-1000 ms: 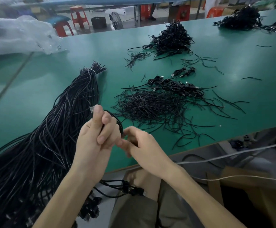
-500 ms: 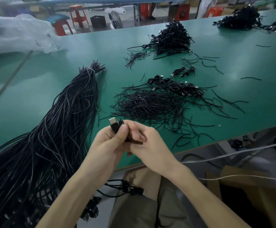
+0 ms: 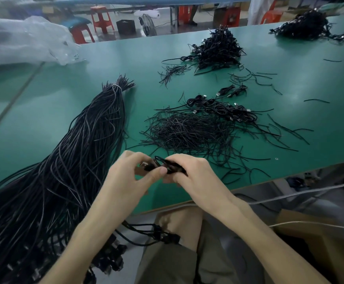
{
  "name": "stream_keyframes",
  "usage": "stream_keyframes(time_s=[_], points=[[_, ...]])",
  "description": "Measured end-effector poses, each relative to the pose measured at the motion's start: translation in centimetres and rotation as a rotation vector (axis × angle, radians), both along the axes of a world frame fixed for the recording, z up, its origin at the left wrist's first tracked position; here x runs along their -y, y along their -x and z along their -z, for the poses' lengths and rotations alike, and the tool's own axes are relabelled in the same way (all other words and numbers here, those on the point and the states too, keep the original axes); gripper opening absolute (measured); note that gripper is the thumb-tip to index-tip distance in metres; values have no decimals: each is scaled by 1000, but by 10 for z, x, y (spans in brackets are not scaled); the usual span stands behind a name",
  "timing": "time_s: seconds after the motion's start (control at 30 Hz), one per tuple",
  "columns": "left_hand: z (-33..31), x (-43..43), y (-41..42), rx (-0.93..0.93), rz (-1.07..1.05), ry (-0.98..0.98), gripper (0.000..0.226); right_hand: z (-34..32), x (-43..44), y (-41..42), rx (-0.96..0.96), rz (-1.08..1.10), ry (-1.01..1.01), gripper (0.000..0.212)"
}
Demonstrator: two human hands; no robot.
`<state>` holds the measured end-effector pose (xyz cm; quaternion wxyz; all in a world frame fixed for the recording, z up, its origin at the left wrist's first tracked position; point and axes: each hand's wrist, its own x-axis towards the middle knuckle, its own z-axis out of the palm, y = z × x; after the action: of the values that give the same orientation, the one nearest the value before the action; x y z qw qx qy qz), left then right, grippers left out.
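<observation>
A coiled black USB cable is held between both hands just above the near edge of the green table. My left hand pinches its plug end with thumb and fingers. My right hand grips the coiled loops. A long thick bundle of black cables, tied with a white band at its far end, lies to the left and hangs over the table edge. A loose heap of thin black ties lies just beyond my hands, with several coiled cables behind it.
A pile of coiled cables sits further back, another pile at the far right. A clear plastic bag lies at the far left. Red stools and a fan stand past the table. A cardboard box is at my lower right.
My left hand dropped from upright, with the cable looped round its fingers, to pinching the plug end. The cable is now a flat coil gripped by both hands.
</observation>
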<state>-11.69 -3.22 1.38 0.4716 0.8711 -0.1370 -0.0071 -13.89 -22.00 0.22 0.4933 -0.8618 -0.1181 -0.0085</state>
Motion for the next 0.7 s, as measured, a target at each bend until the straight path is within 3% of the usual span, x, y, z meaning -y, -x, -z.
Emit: stream_keyframes(time_s=[0.13, 0.23, 0.3, 0.47, 0.57, 0.63, 0.7], points=[[-1, -7, -13, -250, 117, 80, 50, 4, 6, -1, 25, -39, 201, 21], [-3, -2, -22, -263, 319, -367, 47, 4, 0, -3, 109, -128, 421, 24], [0, 4, -25, -272, 402, -537, 45, 3, -4, -6, 190, -166, 575, 18], [14, 9, -28, -222, 340, -360, 45, 4, 1, -19, 258, -112, 668, 17], [25, 6, -30, -118, 169, -352, 49, -1, 9, -30, 297, -11, 731, 48], [28, 3, -32, -154, 36, -243, 51, -4, 17, -43, 347, 179, 732, 55], [27, 2, -33, -252, -59, -93, 47, -6, 26, -57, 352, 397, 625, 41]])
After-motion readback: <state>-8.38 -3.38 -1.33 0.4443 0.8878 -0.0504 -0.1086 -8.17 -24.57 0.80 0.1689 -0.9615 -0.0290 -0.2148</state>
